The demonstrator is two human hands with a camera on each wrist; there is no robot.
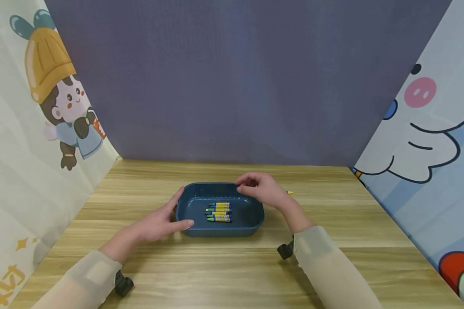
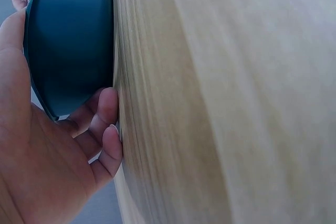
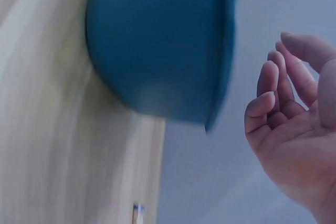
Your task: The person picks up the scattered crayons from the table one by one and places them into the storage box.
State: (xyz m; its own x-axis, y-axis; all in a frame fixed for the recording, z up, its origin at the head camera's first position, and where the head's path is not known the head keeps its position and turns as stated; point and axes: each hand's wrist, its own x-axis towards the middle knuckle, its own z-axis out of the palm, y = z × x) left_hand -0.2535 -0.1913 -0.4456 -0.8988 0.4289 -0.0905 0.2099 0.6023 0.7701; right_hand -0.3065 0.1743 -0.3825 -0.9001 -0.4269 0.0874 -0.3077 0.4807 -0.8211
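A dark blue plastic tray [image 1: 220,233] sits on the wooden table. Several crayons [image 1: 219,213] in yellow wrappers, with green and dark tips, lie side by side on its floor. My left hand [image 1: 160,221] holds the tray's left end, thumb over the front rim and fingers round the side. In the left wrist view, its fingertips [image 2: 108,106] curl in low by the tray wall [image 2: 71,35]. Over the tray's back right corner hovers my right hand [image 1: 266,189], fingers loosely bent with nothing between them. The right wrist view puts this hand [image 3: 299,124] above the rim, apart from it.
Another crayon [image 1: 290,192] lies on the table [image 1: 201,274] to the right of the tray, partly hidden behind the right hand. A grey-blue panel [image 1: 232,86] closes off the back. Cartoon-printed sheets [image 1: 7,128] hang at both sides.
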